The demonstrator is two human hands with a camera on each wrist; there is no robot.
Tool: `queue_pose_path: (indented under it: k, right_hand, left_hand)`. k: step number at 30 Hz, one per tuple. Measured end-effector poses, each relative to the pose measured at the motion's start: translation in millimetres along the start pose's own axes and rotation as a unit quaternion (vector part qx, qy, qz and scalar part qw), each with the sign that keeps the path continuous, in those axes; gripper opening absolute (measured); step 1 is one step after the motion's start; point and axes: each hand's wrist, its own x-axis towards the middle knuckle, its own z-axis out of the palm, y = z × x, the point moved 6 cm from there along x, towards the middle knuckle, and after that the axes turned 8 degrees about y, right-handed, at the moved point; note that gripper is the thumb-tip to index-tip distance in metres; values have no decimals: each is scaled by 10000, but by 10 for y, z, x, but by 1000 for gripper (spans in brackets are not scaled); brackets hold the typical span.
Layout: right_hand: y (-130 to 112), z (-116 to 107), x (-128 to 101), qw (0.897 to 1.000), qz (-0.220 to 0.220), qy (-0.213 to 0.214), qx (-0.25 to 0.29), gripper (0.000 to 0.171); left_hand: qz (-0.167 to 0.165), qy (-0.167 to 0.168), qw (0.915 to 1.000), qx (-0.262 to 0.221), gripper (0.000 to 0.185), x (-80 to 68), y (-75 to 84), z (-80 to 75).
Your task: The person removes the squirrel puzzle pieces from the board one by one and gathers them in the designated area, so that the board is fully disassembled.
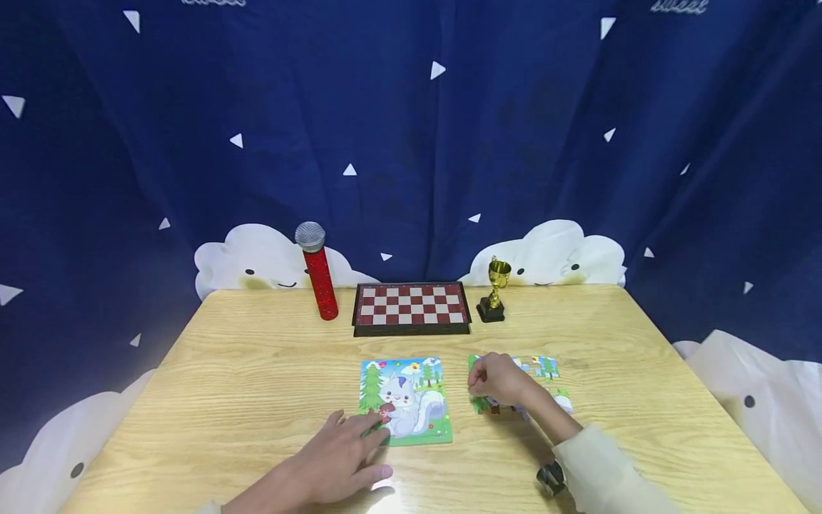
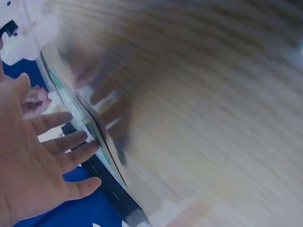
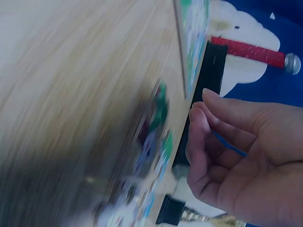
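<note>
One wooden table (image 1: 257,371), backed on all far sides by a blue curtain (image 1: 411,143) printed with white clouds and triangles; its near half is bare wood to the left of the left hand's fingers and to the right of the right hand's fingers. One chessboard (image 1: 411,308) lies at the far edge, well beyond both hands' fingers, with one red microphone (image 1: 317,271) standing just left of it and one small gold trophy (image 1: 494,291) just right of it.

Two puzzle groups lie nearer. One finished squirrel puzzle board (image 1: 406,400) lies flat between the hands; bare table separates its right edge from the loose puzzle pieces (image 1: 546,371), whose number cannot be counted.

Left hand (image 1: 337,464): palm down on the table, fingers (image 2: 66,142) spread and straight, their tips resting on the board's near left corner. The left wrist view is blurred but shows the fingers apart along the board's edge.

Right hand (image 1: 497,380): fingers (image 3: 203,127) curled together over the loose pieces, thumb meeting the fingertips; a thin blue sliver shows behind the fingertips in the blurred right wrist view, though whether they pinch it cannot be told.
</note>
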Motion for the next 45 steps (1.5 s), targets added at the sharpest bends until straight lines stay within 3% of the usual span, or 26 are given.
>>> queue_pose_path:
  k: [9, 12, 19, 26, 38, 45]
  right_hand:
    - [-291, 279, 43, 9976, -97, -275, 625, 7]
    - [-362, 377, 66, 9967, -203, -358, 698, 16]
    - [-410, 497, 91, 9972, -194, -359, 627, 18]
    - [-411, 540, 83, 9972, -59, -367, 641, 16]
    - [-406, 527, 100, 9982, -87, -294, 517, 7]
    - [-396, 484, 116, 9940, -27, -338, 1043, 6]
  left_hand:
    - [262, -192, 9995, -37, 70, 37, 155, 67]
    - [372, -245, 9989, -143, 71, 43, 165, 102]
    - [626, -179, 9978, -138, 71, 43, 159, 186]
    - [628, -310, 9975, -58, 72, 54, 156, 208]
    - [698, -117, 9975, 60, 70, 71, 169, 179]
    - [656, -103, 9978, -7, 68, 83, 170, 172]
